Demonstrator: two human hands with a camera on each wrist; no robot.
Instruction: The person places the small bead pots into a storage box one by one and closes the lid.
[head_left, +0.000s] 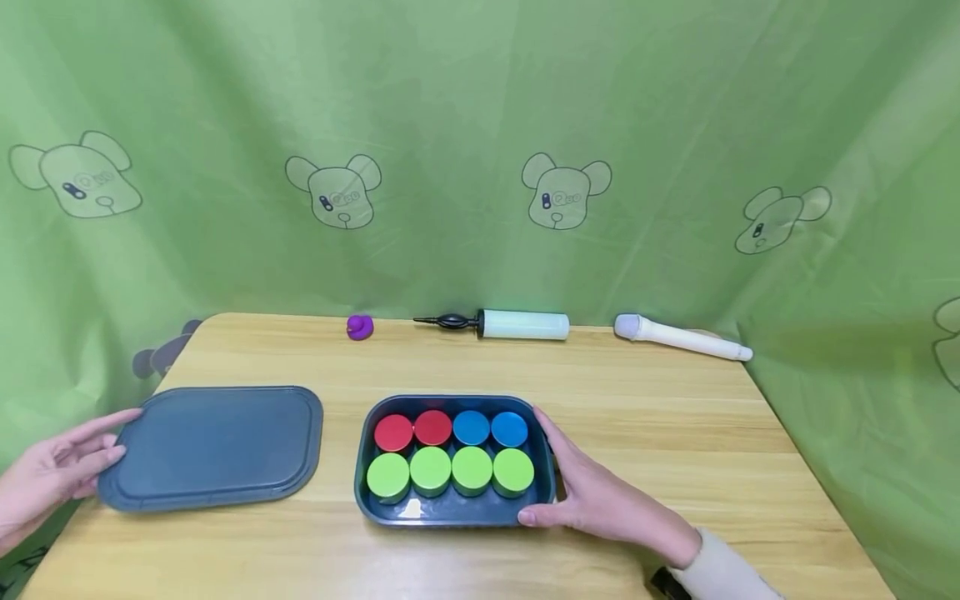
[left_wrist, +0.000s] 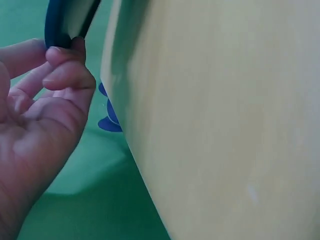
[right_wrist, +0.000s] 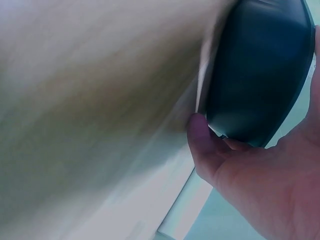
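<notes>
My left hand (head_left: pixel 63 477) pinches the left edge of a flat dark blue lid (head_left: pixel 217 446), thumb on top; the left wrist view shows the lid (left_wrist: pixel 67 22) edge-on between the fingers. A dark blue rectangular box (head_left: pixel 454 518) stands uncovered on the table. In its back row are two red-topped round containers (head_left: pixel 393 433) and two blue-topped ones (head_left: pixel 471 427); several green-topped ones (head_left: pixel 431 468) fill the front row. My right hand (head_left: pixel 592 496) grips the right end of the box, thumb at the near corner, fingers around the far side. The right wrist view shows the box wall (right_wrist: pixel 260 75) against that hand.
Along the back edge of the wooden table (head_left: pixel 637 417) lie a purple rubber duck (head_left: pixel 360 327), a hand pump (head_left: pixel 522 324) with a black nozzle and a white microphone-shaped stick (head_left: pixel 682 337). Green curtains (head_left: pixel 465 108) enclose the back and sides.
</notes>
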